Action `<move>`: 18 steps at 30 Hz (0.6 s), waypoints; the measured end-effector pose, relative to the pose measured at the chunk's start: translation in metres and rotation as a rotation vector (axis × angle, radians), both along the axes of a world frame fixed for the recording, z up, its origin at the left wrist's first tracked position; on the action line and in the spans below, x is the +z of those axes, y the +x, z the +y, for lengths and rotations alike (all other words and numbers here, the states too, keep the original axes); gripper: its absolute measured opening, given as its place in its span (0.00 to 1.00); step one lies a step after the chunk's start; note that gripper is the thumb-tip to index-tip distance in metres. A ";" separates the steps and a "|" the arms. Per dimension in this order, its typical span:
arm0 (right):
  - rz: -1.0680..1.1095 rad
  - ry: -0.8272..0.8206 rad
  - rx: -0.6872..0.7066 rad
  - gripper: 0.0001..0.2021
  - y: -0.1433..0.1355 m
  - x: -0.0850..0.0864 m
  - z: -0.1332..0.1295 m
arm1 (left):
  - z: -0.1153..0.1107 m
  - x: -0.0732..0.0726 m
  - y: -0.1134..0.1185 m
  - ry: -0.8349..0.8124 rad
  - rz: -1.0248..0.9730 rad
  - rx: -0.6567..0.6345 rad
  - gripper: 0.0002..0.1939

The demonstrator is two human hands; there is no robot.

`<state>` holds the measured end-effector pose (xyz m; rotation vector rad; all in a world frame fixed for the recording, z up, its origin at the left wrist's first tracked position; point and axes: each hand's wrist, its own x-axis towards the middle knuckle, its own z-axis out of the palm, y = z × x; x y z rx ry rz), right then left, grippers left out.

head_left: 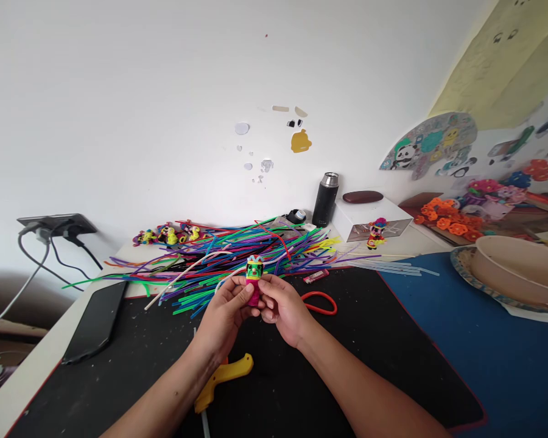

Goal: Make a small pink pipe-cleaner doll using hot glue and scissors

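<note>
A small doll figure (254,272) with a green face, a yellow band and a magenta body is held upright above the black mat. My left hand (232,301) is closed on its left side, thumb across the magenta body. On the other side my right hand (278,301) pinches the figure with thumb and fingers. Below my left wrist lies a yellow glue gun (231,371), partly hidden by the forearm. Red-handled scissors (320,302) seem to lie beside my right hand, with only the red loop showing. The figure's lower end is partly covered by fingers.
A heap of coloured pipe cleaners (201,267) spreads behind my hands. Several finished figures (167,234) lie at its left end, and another figure (377,234) stands by a white box (347,222). A black phone (95,322), a bottle (326,201) and a bowl (520,267) are around the mat.
</note>
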<state>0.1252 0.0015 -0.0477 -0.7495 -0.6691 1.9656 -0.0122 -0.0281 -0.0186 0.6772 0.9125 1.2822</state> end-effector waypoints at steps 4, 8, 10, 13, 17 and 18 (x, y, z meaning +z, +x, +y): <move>0.019 -0.001 0.003 0.20 -0.001 0.001 -0.002 | 0.000 -0.001 -0.001 0.009 0.026 0.003 0.21; 0.016 -0.008 0.001 0.20 -0.001 0.003 -0.002 | 0.000 0.000 0.000 0.021 0.048 0.015 0.21; 0.013 -0.010 -0.002 0.20 -0.001 0.003 -0.002 | 0.000 0.001 0.000 0.035 0.046 0.017 0.21; 0.010 -0.006 -0.001 0.21 0.000 0.003 -0.001 | 0.000 0.002 0.000 0.038 0.041 0.022 0.21; 0.010 0.001 -0.003 0.21 0.000 0.001 -0.001 | 0.000 0.003 0.000 0.018 0.050 0.017 0.21; 0.008 0.002 -0.004 0.21 0.000 0.001 -0.001 | 0.000 0.003 -0.001 0.016 0.052 0.011 0.20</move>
